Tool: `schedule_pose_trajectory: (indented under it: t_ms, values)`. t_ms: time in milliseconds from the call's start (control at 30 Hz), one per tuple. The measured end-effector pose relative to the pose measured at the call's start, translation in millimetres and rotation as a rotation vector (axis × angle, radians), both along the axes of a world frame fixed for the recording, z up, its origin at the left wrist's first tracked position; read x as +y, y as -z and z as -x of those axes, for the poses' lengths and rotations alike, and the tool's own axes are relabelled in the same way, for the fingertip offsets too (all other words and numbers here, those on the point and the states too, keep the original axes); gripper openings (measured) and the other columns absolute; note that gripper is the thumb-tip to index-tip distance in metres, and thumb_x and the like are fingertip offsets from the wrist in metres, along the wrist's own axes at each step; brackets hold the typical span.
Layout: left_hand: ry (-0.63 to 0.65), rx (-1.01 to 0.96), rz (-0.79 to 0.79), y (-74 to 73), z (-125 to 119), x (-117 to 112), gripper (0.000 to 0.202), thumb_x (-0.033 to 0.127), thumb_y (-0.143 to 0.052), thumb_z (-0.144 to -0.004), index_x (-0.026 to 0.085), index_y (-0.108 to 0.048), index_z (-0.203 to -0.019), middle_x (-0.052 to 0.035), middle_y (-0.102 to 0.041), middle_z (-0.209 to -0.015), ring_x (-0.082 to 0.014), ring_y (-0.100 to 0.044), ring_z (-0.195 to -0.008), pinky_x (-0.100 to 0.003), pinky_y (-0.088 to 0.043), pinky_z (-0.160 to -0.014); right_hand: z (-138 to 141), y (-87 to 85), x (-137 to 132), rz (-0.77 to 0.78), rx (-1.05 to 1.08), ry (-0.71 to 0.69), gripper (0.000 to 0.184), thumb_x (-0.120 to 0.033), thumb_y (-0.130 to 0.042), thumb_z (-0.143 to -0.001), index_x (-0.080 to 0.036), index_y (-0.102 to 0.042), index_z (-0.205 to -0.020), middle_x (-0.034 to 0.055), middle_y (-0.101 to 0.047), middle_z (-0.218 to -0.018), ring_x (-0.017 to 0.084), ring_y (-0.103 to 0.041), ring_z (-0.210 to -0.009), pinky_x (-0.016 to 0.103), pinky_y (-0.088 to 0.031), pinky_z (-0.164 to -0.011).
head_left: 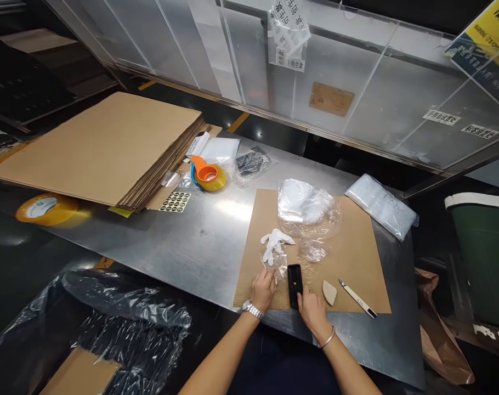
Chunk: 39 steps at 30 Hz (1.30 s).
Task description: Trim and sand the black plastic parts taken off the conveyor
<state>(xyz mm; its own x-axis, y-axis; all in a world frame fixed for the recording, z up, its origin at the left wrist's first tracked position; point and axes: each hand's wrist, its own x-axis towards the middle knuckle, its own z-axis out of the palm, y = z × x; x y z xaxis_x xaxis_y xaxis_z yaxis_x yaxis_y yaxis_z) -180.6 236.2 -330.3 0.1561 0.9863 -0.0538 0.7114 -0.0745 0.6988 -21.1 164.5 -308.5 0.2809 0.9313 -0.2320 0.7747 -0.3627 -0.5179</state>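
My left hand [262, 291], with a watch on its wrist, is closed in a pinch at the edge of a small clear plastic bag [279, 264]. A long black plastic case [294, 280] lies on the cardboard sheet [257, 230], its hollow side up. My right hand [314, 314], fingers curled, grips the case's lower right edge. White gloves [276, 239] lie crumpled just beyond the small bag. To the right of the case are a beige wedge-shaped piece [329, 293] and a pale pen-like knife or marker [358, 299].
Clear plastic bags [305, 203] lie at the sheet's far side. A wrapped white pack [381, 206] sits at the right. Stacked cardboard [101, 145], an orange tape dispenser [207, 173], a tape roll [46, 209] and a sticker sheet [175, 202] occupy the left. A translucent partition [266, 71] stands behind.
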Motion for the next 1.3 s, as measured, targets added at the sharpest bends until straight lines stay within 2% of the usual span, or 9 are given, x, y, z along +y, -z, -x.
schedule_pose_trajectory:
  t_ms: [167,400,567,700,767,900,1000,1133,1300]
  values:
    - [0.044,0.006,0.109,8.5,-4.3,-6.0,0.029,0.015,-0.042,-0.082,0.019,-0.064,-0.099,-0.0068,-0.060,-0.079,-0.0173,-0.057,-0.073,-0.029,-0.043,-0.068,-15.0,7.5,-32.9,0.069,0.178,-0.032,0.034,-0.036,-0.026,-0.089,-0.015,-0.053,-0.088,0.0041,-0.056,-0.059,0.017,-0.055,-0.052,0.026,-0.040,-0.051]
    - [0.214,-0.153,0.243,13.9,-1.8,5.5,0.024,0.032,-0.049,-0.084,0.013,-0.061,-0.091,-0.0032,-0.066,-0.086,-0.0136,-0.061,-0.076,-0.034,-0.049,-0.072,-15.0,16.3,-47.9,0.186,0.460,-0.134,0.039,-0.049,-0.035,-0.085,-0.018,-0.054,-0.073,-0.0055,-0.049,-0.049,0.009,-0.048,-0.035,0.018,-0.033,-0.035]
    - [0.313,-0.132,0.228,7.8,1.5,5.2,0.021,0.024,-0.046,-0.084,0.017,-0.061,-0.097,-0.0054,-0.067,-0.094,-0.0165,-0.062,-0.086,-0.034,-0.049,-0.078,-11.9,27.9,-42.1,0.132,0.364,-0.006,0.039,-0.047,-0.030,-0.087,-0.018,-0.051,-0.070,-0.0041,-0.048,-0.048,0.011,-0.049,-0.040,0.020,-0.033,-0.039]
    - [0.336,-0.010,0.163,-0.9,-5.8,-11.5,0.035,0.016,-0.038,-0.082,0.017,-0.052,-0.114,-0.0105,-0.064,-0.105,-0.0205,-0.060,-0.096,-0.036,-0.046,-0.083,1.9,20.2,-41.6,0.066,0.196,0.090,0.034,-0.041,-0.029,-0.088,-0.019,-0.053,-0.077,0.0028,-0.056,-0.057,0.017,-0.056,-0.054,0.025,-0.036,-0.050]
    - [0.354,0.062,0.121,-7.4,-13.2,-22.2,0.035,0.016,-0.035,-0.084,0.014,-0.050,-0.115,-0.0131,-0.064,-0.102,-0.0225,-0.060,-0.094,-0.038,-0.046,-0.081,13.3,12.8,-40.7,0.049,0.143,0.100,0.030,-0.038,-0.033,-0.087,-0.018,-0.055,-0.087,0.0062,-0.060,-0.062,0.020,-0.058,-0.058,0.027,-0.038,-0.054]
    - [0.481,0.165,0.046,-25.6,-24.7,-34.8,0.028,0.014,-0.035,-0.083,0.016,-0.060,-0.096,-0.0100,-0.065,-0.086,-0.0217,-0.060,-0.085,-0.033,-0.047,-0.074,27.6,-0.4,-33.6,0.015,0.126,0.097,0.032,-0.035,-0.043,-0.082,-0.017,-0.052,-0.107,0.0111,-0.065,-0.074,0.023,-0.062,-0.067,0.029,-0.041,-0.061]
    - [0.565,0.234,-0.004,-42.9,-25.3,-32.0,0.026,0.014,-0.038,-0.081,0.018,-0.061,-0.092,-0.0085,-0.064,-0.080,-0.0210,-0.060,-0.079,-0.030,-0.046,-0.068,23.9,-8.1,-26.3,0.010,0.138,0.187,0.036,-0.033,-0.038,-0.085,-0.013,-0.046,-0.114,0.0105,-0.066,-0.072,0.022,-0.062,-0.064,0.028,-0.040,-0.057]
    - [0.667,0.287,-0.054,-71.6,-27.0,-22.6,0.027,0.012,-0.039,-0.080,0.018,-0.060,-0.095,-0.0081,-0.064,-0.080,-0.0200,-0.060,-0.075,-0.027,-0.044,-0.061,10.5,-25.3,-20.4,-0.009,0.196,0.331,0.026,-0.030,-0.033,-0.087,-0.017,-0.054,-0.092,0.0065,-0.062,-0.065,0.019,-0.058,-0.057,0.025,-0.034,-0.052]
    - [0.852,0.254,-0.105,-114.3,-47.5,-19.3,0.024,0.013,-0.041,-0.080,0.022,-0.060,-0.090,-0.0043,-0.066,-0.076,-0.0185,-0.063,-0.072,-0.025,-0.043,-0.058,-12.0,-66.9,-35.5,-0.087,0.385,0.451,0.027,-0.034,-0.042,-0.083,-0.020,-0.053,-0.063,0.0019,-0.055,-0.057,0.015,-0.054,-0.057,0.022,-0.029,-0.050]
